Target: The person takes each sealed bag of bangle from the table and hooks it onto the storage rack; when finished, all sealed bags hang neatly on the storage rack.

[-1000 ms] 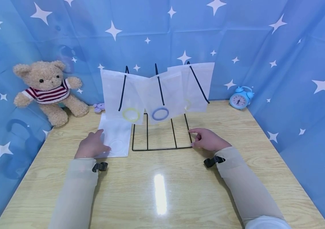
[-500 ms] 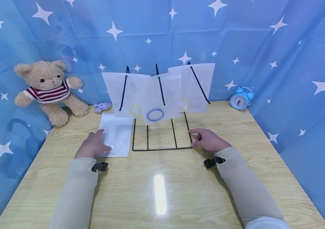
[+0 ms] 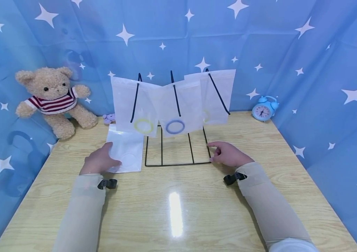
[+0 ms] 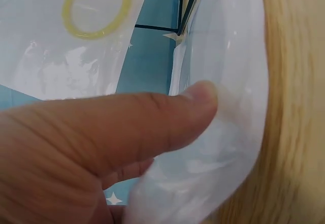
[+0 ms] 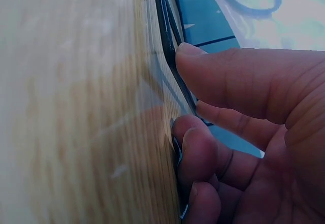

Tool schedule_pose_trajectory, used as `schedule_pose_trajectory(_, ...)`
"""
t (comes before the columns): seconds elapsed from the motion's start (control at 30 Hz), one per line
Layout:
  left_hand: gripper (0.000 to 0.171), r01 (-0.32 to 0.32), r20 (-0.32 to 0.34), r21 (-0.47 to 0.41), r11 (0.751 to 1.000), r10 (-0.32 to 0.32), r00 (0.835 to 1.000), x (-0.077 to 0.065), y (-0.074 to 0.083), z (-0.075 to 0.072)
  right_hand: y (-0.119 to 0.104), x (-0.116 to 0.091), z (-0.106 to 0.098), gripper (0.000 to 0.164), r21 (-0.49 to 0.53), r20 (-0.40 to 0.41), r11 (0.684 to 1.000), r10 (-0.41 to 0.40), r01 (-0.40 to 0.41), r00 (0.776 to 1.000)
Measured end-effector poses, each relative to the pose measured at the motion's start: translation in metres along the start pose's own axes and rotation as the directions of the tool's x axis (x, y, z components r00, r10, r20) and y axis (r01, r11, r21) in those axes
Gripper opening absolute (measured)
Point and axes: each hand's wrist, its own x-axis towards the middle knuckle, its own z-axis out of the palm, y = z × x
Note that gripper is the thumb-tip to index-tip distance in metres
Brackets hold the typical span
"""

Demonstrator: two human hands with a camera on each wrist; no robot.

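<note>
My left hand (image 3: 99, 159) pinches the left edge of a flat white zip bag (image 3: 129, 145) on the table, thumb on top. A faint round outline shows inside it. In the left wrist view the bag (image 4: 223, 132) bulges beside my thumb. My right hand (image 3: 228, 154) holds the right side of the black wire rack's base (image 3: 178, 164), thumb tip against the wire. On the rack's three prongs hang a left bag (image 3: 123, 105) with a yellow ring (image 3: 143, 119), a middle bag (image 3: 162, 101) with a blue ring (image 3: 175, 121), and a right bag (image 3: 227, 87), its yellowish ring partly covered.
A teddy bear (image 3: 57, 107) in a striped shirt leans against the starry blue curtain (image 3: 153, 28) at the left. A small purple toy (image 3: 108, 119) lies behind the bags. At the back right stands a blue alarm clock (image 3: 262, 111). The wooden table (image 3: 203, 210) reflects light.
The flat bag has slid slightly left with my left hand. The hanging bags sway; the left ring has swung left and the middle one right. My right hand stays put.
</note>
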Motion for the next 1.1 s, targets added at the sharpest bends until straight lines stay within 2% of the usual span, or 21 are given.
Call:
schedule_pose_trajectory(0.27, 0.08, -0.066, 0.004, -0.111, 0.992, 0.067, 0.998, 0.008, -0.015, 0.001, 0.0, 0.001, 0.0, 0.067, -0.012, 0.0, 1.0, 0.003, -0.003, 1.0)
schedule_pose_trajectory(0.37, 0.076, -0.104, 0.007, -0.164, 0.981, 0.106, 0.994, 0.009, -0.018, 0.0, 0.0, 0.001, 0.0, 0.066, -0.02, -0.002, 1.0, 0.0, 0.0, 1.0)
schedule_pose_trajectory(0.5, 0.07, -0.122, 0.002, -0.247, 0.961, 0.126, 0.992, 0.008, -0.02, -0.003, 0.001, 0.001, 0.0, 0.066, -0.021, -0.003, 1.0, 0.0, 0.0, 1.0)
schedule_pose_trajectory(0.63, 0.06, -0.092, -0.013, -0.297, 0.95, 0.093, 0.996, 0.008, -0.02, -0.005, 0.001, 0.001, 0.0, 0.065, -0.021, -0.003, 1.0, 0.002, -0.002, 1.0)
schedule_pose_trajectory(0.77, 0.056, -0.072, -0.091, -0.33, 0.941, 0.045, 0.995, 0.007, -0.019, -0.004, 0.001, 0.0, 0.0, 0.065, -0.024, -0.004, 1.0, 0.004, -0.004, 1.0)
schedule_pose_trajectory(0.83, 0.057, -0.071, -0.144, -0.354, 0.933, 0.021, 0.989, 0.007, -0.019, -0.004, 0.001, 0.0, 0.0, 0.065, -0.027, -0.006, 1.0, 0.004, -0.004, 1.0)
schedule_pose_trajectory(0.93, 0.058, -0.064, -0.186, -0.393, 0.917, -0.011, 0.982, 0.007, -0.019, -0.004, 0.0, 0.0, 0.0, 0.065, -0.029, -0.005, 1.0, 0.0, 0.0, 1.0)
schedule_pose_trajectory(1.1, 0.06, -0.088, -0.255, -0.42, 0.903, -0.025, 0.967, 0.006, -0.018, -0.005, 0.001, -0.001, 0.0, 0.065, -0.026, 0.0, 1.0, -0.006, 0.006, 1.0)
